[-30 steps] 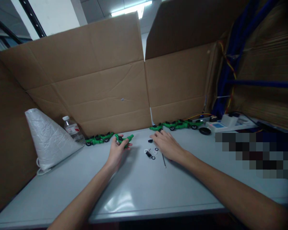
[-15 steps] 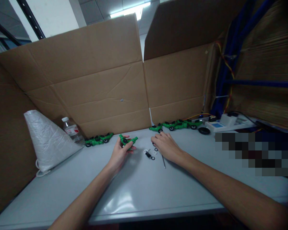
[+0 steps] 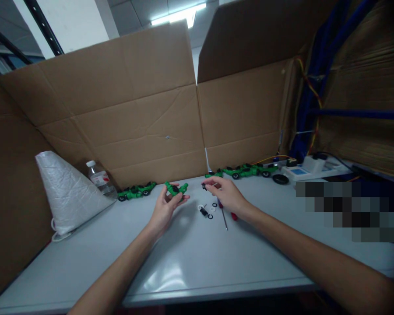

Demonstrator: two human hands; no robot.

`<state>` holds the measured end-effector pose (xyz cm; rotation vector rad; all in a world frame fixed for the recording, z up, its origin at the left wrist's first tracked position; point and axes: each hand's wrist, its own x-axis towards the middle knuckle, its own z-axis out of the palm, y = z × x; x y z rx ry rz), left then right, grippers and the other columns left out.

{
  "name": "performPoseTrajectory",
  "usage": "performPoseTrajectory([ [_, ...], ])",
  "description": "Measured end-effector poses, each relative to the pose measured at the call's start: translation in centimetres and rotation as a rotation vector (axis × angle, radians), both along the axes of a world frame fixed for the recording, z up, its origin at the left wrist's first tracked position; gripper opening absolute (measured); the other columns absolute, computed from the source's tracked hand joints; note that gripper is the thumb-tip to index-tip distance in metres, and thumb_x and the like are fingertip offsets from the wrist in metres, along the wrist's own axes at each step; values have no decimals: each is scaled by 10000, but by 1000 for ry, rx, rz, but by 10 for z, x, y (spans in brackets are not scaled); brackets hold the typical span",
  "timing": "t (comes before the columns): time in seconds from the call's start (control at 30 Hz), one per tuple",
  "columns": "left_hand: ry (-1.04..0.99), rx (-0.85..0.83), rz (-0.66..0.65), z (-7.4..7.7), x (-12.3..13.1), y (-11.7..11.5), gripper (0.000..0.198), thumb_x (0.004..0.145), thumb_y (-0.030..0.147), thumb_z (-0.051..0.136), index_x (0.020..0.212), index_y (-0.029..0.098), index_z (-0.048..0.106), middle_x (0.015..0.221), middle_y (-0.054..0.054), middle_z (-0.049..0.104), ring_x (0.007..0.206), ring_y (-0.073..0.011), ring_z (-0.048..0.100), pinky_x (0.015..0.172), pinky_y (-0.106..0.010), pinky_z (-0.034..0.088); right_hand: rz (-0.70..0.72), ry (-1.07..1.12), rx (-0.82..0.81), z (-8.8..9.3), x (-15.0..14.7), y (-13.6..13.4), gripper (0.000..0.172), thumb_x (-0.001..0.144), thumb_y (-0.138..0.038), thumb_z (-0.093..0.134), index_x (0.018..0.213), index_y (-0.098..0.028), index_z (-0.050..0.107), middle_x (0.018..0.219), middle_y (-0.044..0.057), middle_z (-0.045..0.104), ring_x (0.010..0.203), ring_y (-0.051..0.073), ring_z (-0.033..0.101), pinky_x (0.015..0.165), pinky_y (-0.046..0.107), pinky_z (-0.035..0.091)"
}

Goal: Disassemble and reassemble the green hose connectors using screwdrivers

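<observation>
My left hand (image 3: 164, 209) is lifted off the grey table (image 3: 184, 258) and grips a green toy car body (image 3: 176, 189) between thumb and fingers. My right hand (image 3: 226, 194) is raised beside it and pinches a small black part (image 3: 204, 187) at its fingertips, a short way right of the car body. Below the hands lie small loose parts (image 3: 206, 210): black and white rings and a black piece. A screwdriver (image 3: 223, 216) with a red handle lies just under my right wrist.
Green toy cars stand in a row at the back left (image 3: 136, 190) and back right (image 3: 246, 170). A white bag (image 3: 65, 188) and a water bottle (image 3: 99, 178) sit at the left. Cardboard walls (image 3: 151, 113) enclose the table. A black tape roll (image 3: 277, 178) and electronics (image 3: 310, 168) lie at the right.
My left hand lifted the green car body off the table and turned it. My right hand left the table with a small black part, uncovering the screwdriver's red handle.
</observation>
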<state>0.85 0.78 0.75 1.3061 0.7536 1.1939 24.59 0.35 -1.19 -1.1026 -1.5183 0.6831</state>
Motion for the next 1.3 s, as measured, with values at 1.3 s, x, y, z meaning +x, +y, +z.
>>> performPoseTrajectory([
  [1.3,294,108,-86,-5,3,-3,550,917,577,700,1221,119,662,723,-30,680,514,-101,491,504,-230,364,45,-255,330,5,-24,-30,220,1061,-246,462,1142,-221,664,1092,82,643,1045,222,614,921,347,483],
])
